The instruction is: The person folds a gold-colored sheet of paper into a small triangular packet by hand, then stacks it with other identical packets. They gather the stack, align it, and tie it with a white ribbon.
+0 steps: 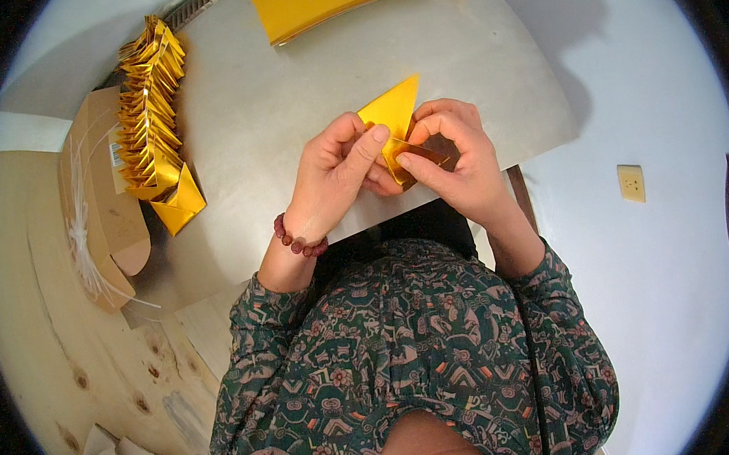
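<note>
A partly folded sheet of gold foil paper [395, 105] is held between both hands above the near edge of the grey table. My left hand [342, 160], with a beaded bracelet at the wrist, pinches it with the thumb on top and fingers beneath. My right hand [459, 154] grips its lower right flap between thumb and fingers. One pointed corner stands up away from me. At the table's left lies a long row of nested folded gold paper pieces [151, 115], with a larger folded piece [184, 203] at its near end.
A stack of gold foil sheets [334, 3] lies at the table's far edge. Left of the table [241, 110] stands a cardboard box [106, 198] with white plastic strings [79, 236]. A white wall with a socket [631, 183] rises at the right.
</note>
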A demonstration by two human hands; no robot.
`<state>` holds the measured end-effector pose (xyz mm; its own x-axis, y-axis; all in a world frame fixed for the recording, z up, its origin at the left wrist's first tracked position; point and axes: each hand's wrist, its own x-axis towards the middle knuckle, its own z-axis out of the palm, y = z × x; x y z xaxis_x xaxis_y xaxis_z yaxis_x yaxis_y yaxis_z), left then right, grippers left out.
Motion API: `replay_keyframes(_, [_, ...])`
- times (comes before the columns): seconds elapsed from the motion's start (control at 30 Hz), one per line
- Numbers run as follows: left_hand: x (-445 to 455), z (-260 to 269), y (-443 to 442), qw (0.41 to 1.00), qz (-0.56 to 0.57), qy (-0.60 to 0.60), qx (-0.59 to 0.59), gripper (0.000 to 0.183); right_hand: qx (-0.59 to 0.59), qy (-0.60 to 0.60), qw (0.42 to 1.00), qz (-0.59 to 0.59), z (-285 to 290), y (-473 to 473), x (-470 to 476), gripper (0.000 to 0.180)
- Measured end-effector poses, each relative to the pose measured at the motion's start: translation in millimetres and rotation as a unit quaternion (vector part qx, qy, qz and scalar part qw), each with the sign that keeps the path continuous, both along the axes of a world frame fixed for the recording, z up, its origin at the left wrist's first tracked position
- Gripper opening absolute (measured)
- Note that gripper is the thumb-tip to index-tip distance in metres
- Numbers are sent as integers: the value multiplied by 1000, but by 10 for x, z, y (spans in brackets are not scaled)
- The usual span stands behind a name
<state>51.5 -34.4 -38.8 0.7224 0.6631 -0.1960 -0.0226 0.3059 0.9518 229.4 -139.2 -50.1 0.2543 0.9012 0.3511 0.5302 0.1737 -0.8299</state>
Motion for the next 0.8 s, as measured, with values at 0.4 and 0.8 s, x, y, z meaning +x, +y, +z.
replay_keyframes(0.4, [-114, 12, -60, 995, 96, 3, 33, 30, 68, 148, 984, -69, -135, 19, -69, 12])
replay_keyframes(0.8, [-137, 53, -117, 988, 53, 42, 138, 26, 70, 58, 995, 26, -45, 62, -103, 15])
